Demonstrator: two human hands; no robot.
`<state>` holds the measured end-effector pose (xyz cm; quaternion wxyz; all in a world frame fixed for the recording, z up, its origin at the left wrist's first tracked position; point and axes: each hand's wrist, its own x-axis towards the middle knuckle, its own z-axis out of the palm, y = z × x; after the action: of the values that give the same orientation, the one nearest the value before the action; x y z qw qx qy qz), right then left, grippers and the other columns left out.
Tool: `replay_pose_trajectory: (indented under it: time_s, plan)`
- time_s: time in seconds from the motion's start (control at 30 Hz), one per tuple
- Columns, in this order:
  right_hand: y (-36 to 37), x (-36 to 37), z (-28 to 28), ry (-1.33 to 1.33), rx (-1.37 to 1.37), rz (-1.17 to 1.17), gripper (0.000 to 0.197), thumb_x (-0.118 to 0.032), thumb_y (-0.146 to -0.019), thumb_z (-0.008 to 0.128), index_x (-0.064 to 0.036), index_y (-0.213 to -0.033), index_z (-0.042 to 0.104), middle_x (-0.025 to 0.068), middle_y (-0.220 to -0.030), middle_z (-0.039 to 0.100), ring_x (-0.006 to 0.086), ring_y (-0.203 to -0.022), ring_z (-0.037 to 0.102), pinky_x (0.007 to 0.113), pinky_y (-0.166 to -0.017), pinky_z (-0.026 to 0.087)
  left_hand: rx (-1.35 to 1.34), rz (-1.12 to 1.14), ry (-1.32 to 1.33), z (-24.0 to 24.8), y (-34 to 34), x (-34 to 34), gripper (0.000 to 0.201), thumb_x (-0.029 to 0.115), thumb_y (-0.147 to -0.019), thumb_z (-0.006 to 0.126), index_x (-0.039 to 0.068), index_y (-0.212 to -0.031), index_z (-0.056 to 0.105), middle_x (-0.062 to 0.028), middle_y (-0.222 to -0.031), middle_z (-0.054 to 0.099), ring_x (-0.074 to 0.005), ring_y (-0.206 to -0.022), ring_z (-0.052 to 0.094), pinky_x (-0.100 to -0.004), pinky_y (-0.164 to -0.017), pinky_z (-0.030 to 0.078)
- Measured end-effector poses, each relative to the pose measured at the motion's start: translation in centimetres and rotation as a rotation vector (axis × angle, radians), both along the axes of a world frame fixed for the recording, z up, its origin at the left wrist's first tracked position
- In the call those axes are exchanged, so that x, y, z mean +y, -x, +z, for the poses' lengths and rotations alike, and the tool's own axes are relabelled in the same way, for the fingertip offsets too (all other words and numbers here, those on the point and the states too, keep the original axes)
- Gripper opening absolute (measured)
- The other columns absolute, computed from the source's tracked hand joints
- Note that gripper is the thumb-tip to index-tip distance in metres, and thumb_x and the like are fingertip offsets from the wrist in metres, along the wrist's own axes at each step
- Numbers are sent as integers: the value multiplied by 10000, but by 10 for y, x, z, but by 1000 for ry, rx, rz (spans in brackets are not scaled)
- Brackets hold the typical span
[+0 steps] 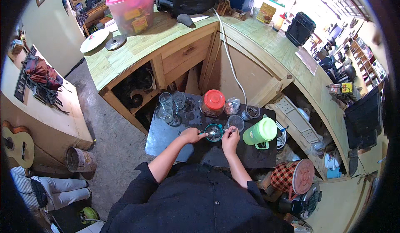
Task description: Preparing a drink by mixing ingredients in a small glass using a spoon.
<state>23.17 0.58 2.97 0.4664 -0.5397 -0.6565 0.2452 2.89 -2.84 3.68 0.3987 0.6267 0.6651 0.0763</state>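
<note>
My left hand [192, 135] is closed around the short handle of a teal-rimmed strainer [213, 126], which is held low over the dark tabletop. Something shiny and metallic shows inside the rim, too small to make out. Just right of the rim, my right hand [230, 140] is closed with its fingertips pinched together; what they hold is hidden. Beyond that hand stands a clear plastic cup [236, 122]. A green lidded pitcher [255, 134] is to its right. Behind the strainer is a red-lidded jar [213, 97] with brown contents.
Several clear glasses [166, 101] stand at the table's [160, 143] far left. A small plastic bag [232, 106] and a dark-filled clear cup [251, 112] sit at the back right. A wooden counter [141, 45] curves behind, with a white cable [229, 58] hanging down.
</note>
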Motion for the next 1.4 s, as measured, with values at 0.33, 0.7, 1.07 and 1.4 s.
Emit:
replay_pose_trajectory:
  time_s: [0.33, 0.7, 1.07, 1.4]
  plan:
    - [-1, -7, 32, -52, -67, 32, 73, 20, -815, 521, 12, -812, 449, 159, -778, 481, 337, -699, 527, 404, -612, 428, -42, 142, 30, 30, -4, -15, 623, 647, -805, 492, 53, -781, 680, -186, -803, 652, -349, -817, 628, -437, -732, 469]
    - [2, -4, 51, -147, -70, 76, 96, 60, -794, 505, 5, -794, 427, 136, -749, 449, 312, -659, 502, 389, -595, 413, -47, 196, -106, 46, -3, -17, 627, 614, -826, 497, 17, -722, 655, -222, -746, 627, -391, -751, 610, -452, -688, 460]
    - [6, 4, 56, 167, 398, 38, 118, 27, -862, 473, -32, -827, 377, 48, -692, 453, 120, -488, 524, 261, -418, 436, -104, 97, -84, 50, -2, -10, 619, 567, -883, 458, -10, -752, 639, -239, -757, 617, -402, -781, 605, -456, -722, 456]
    - [3, -8, 26, 75, 109, -11, 102, 20, -828, 497, 7, -791, 403, 127, -746, 436, 273, -692, 520, 372, -646, 426, -14, 199, -66, 55, -8, -17, 632, 601, -870, 439, 18, -753, 653, -227, -788, 629, -402, -807, 604, -470, -727, 456]
